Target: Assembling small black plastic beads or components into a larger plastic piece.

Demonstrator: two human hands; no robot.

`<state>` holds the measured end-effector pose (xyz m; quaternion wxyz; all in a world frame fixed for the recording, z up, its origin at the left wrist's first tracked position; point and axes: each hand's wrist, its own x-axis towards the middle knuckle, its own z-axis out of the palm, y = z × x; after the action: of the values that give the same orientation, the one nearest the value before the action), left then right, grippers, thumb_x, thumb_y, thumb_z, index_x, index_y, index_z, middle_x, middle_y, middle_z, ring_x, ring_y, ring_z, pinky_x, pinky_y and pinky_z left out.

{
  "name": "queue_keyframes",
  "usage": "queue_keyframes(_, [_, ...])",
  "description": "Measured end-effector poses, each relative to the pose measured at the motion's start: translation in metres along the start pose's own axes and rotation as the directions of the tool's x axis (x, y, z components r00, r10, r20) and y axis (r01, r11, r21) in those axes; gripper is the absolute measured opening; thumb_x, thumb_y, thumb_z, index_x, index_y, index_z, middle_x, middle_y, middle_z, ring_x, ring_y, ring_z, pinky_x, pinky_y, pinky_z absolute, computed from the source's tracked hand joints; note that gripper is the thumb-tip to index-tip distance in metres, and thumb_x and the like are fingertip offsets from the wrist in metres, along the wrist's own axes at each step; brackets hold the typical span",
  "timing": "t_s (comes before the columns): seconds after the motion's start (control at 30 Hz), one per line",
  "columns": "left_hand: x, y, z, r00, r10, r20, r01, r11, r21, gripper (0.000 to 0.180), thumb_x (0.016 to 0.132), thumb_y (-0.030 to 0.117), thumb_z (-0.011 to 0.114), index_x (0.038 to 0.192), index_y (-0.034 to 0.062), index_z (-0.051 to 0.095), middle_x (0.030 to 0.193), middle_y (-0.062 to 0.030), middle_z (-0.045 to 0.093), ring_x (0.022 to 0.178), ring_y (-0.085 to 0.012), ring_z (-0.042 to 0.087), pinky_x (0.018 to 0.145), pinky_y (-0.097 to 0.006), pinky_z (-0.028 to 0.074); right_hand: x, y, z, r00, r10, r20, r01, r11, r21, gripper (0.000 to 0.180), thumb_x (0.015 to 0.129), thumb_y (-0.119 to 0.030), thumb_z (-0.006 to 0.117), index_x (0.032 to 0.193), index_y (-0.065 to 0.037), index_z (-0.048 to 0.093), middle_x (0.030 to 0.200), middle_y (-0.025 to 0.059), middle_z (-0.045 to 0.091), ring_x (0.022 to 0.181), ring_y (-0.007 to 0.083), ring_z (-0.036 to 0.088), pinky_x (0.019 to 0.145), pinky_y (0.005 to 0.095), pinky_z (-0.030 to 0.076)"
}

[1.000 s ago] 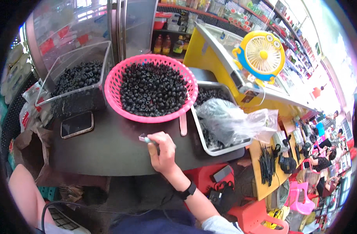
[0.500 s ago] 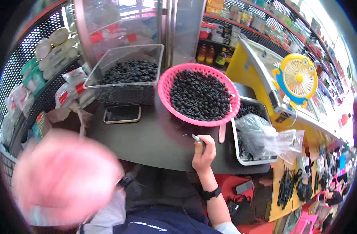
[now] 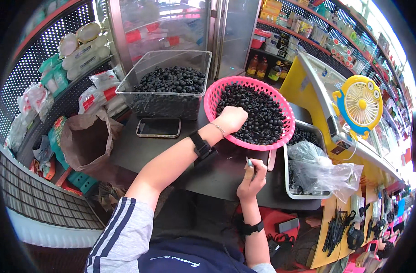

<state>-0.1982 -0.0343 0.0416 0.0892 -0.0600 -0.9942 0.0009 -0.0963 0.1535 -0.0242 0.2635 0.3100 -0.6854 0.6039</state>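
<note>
My left hand reaches across into a pink perforated basket and is closed among small round black pieces, many showing a hole. Its fingertips are hidden, so what they grip cannot be made out. In front of the basket, my right hand is closed in a pinch on a small pale pointed thing with a teal part. Beside that hand, a flat pink strip lies against the basket's near side. Black straps circle both my wrists.
A clear bin with more black pieces stands behind a phone. At right, a metal tray holds black pieces and a plastic bag. An open brown paper bag stands left; a yellow-blue fan sits beyond.
My left hand has come into the basket. A large blurred pink shape at the lower left is gone. The view has shifted, while my right hand keeps its pinch.
</note>
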Motion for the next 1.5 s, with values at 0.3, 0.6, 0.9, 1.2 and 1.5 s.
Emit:
queue_keyframes(0.3, [-0.044, -0.008, -0.052, 0.863, -0.096, -0.497, -0.122, 0.913, -0.389, 0.020, 0.076, 0.015, 0.075, 0.091, 0.0033, 0.070, 0.083, -0.0138, 0.065, 0.080, -0.0279, 0.066, 0.069, -0.037, 0.053, 0.001, -0.001, 0.007, 0.999, -0.037, -0.006, 0.037, 0.999, -0.009, 0.019, 0.098, -0.017, 0.049, 0.101, 0.002, 0.053, 0.082, 0.0097, 0.056, 0.069, 0.0172, 0.054, 0.063, 0.0288, 0.043])
queue_keyframes(0.6, [-0.210, 0.048, -0.033, 0.745, -0.629, -0.221, -0.187, 0.121, -0.975, 0.031, 0.077, -0.012, 0.070, 0.107, -0.0021, 0.070, 0.107, -0.0083, 0.059, 0.089, -0.0118, 0.061, 0.078, -0.022, 0.053, 0.004, -0.008, 0.006, 0.984, -0.083, 0.156, 0.079, 0.996, 0.034, 0.013, 0.090, -0.008, 0.057, 0.099, 0.001, 0.057, 0.087, 0.0143, 0.061, 0.073, 0.0276, 0.058, 0.067, 0.0350, 0.045])
queue_keyframes(0.9, [-0.200, 0.054, -0.001, 0.735, -0.540, -0.410, -0.134, 0.478, -0.868, 0.033, 0.079, -0.002, 0.072, 0.111, 0.0047, 0.070, 0.100, -0.0072, 0.061, 0.090, -0.0158, 0.066, 0.079, -0.026, 0.056, 0.009, -0.016, 0.006, 0.919, -0.218, 0.328, 0.218, 0.975, 0.037, 0.016, 0.081, -0.003, 0.062, 0.097, 0.000, 0.059, 0.082, 0.0130, 0.062, 0.068, 0.0286, 0.058, 0.061, 0.0360, 0.044])
queue_keyframes(1.2, [-0.198, 0.067, -0.008, 0.754, -0.582, -0.303, -0.163, 0.282, -0.946, 0.040, 0.075, -0.011, 0.069, 0.113, 0.0007, 0.067, 0.109, -0.0103, 0.061, 0.098, -0.0187, 0.066, 0.083, -0.029, 0.059, 0.014, -0.019, 0.008, 0.879, -0.314, 0.359, 0.329, 0.944, 0.022, 0.024, 0.073, -0.002, 0.068, 0.096, -0.002, 0.062, 0.081, 0.0113, 0.063, 0.067, 0.0272, 0.058, 0.059, 0.0362, 0.043])
queue_keyframes(1.5, [-0.198, 0.057, 0.000, 0.728, -0.490, -0.479, -0.144, 0.575, -0.806, 0.026, 0.069, 0.000, 0.075, 0.094, 0.0017, 0.072, 0.104, -0.0124, 0.067, 0.097, -0.0231, 0.067, 0.084, -0.033, 0.053, 0.014, -0.016, 0.011, 0.860, -0.369, 0.351, 0.385, 0.922, 0.026, 0.027, 0.069, -0.002, 0.071, 0.095, -0.003, 0.063, 0.080, 0.0089, 0.064, 0.065, 0.0258, 0.060, 0.059, 0.0349, 0.043])
